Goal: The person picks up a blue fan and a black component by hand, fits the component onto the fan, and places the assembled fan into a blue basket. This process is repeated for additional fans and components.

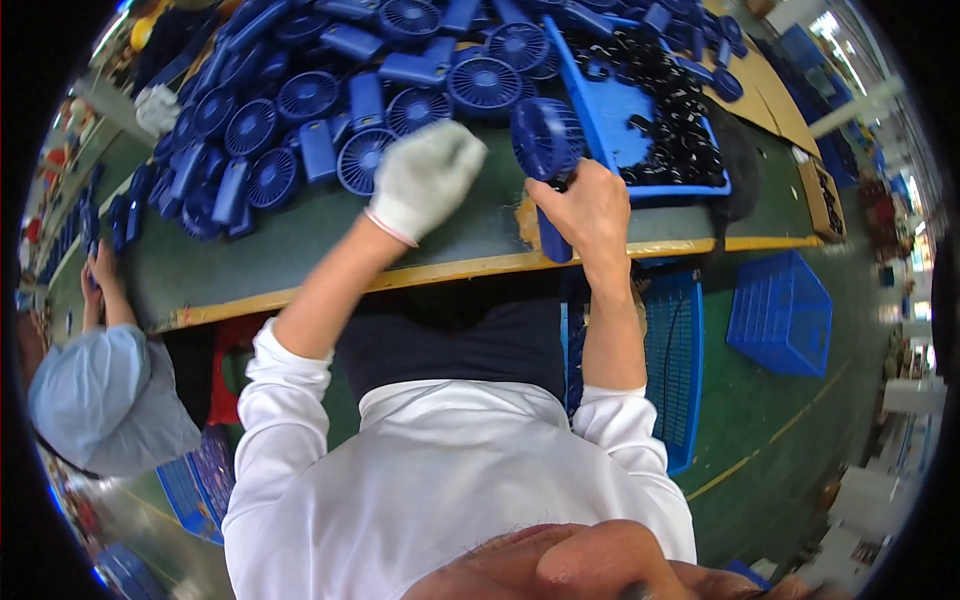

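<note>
My right hand (597,208), bare, is closed round the handle of a blue handheld fan (540,140). Its round caged head points up and away from me, while the lower end of the handle shows below my fingers near the table's front edge. To the left, my left hand (425,180) wears a white knitted glove and is raised above the table. Its fingers are curled together, and anything inside them is hidden. Just beyond the glove lies a large pile of blue handheld fans (370,95), heads and handles jumbled.
Right of the held fan, a blue tray (625,110) contains many small black curved parts (685,125). The green table (300,250) has a yellow front edge. Blue crates (780,310) stand on the floor at right. At left, a co-worker in a light blue cap (90,400) handles something at the table.
</note>
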Demonstrator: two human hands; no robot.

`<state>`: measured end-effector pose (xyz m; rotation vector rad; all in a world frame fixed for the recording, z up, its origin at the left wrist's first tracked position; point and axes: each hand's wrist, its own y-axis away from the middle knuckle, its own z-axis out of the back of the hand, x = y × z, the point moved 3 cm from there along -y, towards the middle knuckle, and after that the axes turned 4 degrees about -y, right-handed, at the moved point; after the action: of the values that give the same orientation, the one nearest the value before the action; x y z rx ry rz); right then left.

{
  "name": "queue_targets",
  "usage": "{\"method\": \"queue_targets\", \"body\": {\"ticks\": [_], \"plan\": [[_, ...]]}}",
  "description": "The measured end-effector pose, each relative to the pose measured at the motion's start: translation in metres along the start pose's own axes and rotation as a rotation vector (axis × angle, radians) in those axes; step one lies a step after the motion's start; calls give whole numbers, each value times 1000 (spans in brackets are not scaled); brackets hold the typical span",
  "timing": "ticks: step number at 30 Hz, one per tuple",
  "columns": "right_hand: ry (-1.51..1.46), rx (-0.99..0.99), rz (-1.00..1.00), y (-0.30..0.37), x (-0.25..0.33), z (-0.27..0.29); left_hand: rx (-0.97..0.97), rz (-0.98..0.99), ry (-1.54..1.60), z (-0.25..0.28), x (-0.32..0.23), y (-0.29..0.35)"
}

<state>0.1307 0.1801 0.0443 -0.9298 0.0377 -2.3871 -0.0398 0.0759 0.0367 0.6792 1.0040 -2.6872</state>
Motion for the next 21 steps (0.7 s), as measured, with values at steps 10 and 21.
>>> {"method": "queue_targets", "body": {"ticks": [10,21], "plan": [[552,6,211,-47,-15,-3,547,-254,-569,-13,88,-115],[673,-104,379,-148,-125,28,537,-286,-432,30,6,-23]]}}
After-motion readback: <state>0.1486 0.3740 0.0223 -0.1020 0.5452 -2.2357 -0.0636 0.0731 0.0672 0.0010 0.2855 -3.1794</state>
